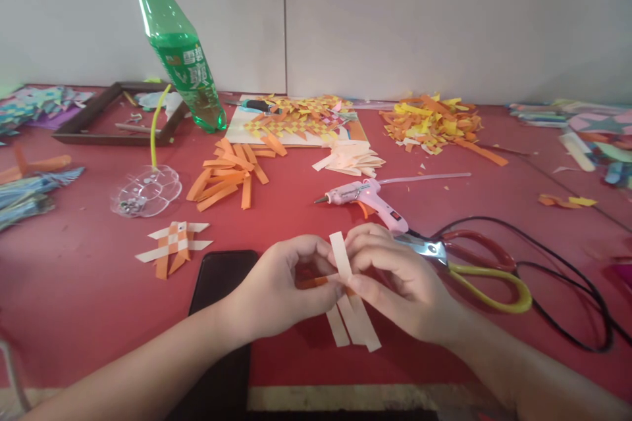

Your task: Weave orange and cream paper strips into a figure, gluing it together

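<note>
The left hand (284, 286) and right hand (402, 279) held flat cream and orange paper strips (351, 319), crossed over one another, pinched between the fingers of both, near the front edge of the red surface (293, 365). The left forearm crossed a flat black rectangular object (222, 273). Just beyond the right hand lay a pink glue gun (368, 197); metal scissors with red and yellow handles (434, 250) lay beside that hand, toward the surface's right edge.
</note>
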The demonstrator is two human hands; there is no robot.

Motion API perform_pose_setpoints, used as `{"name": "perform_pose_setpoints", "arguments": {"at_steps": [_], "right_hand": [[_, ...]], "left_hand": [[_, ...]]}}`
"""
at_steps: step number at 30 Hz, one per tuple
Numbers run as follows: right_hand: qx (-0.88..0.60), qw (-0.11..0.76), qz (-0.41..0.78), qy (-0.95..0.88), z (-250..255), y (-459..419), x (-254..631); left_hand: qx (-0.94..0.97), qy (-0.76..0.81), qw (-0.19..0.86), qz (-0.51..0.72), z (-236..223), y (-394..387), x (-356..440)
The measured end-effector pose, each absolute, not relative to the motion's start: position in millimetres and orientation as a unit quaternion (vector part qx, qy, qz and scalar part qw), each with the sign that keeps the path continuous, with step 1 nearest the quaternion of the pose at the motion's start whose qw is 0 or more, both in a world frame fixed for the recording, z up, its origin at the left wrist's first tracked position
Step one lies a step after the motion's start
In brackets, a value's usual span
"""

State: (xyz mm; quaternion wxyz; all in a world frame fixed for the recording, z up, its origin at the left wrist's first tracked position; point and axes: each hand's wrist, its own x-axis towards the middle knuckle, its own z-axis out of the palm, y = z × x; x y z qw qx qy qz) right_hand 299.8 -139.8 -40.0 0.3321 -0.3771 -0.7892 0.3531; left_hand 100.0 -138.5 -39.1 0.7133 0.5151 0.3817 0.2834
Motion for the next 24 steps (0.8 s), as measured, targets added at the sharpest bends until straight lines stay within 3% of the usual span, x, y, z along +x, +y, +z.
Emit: {"name": "perform_pose_setpoints", "arguments": {"at_steps": [24], "right_hand": [[-0.346, 0.315, 0.384, -0.796, -37.7, -138.2, 299.1]], "left_hand": [[0.549, 0.396, 0.702, 0.219, -40.7, -141.6, 98.8]]}}
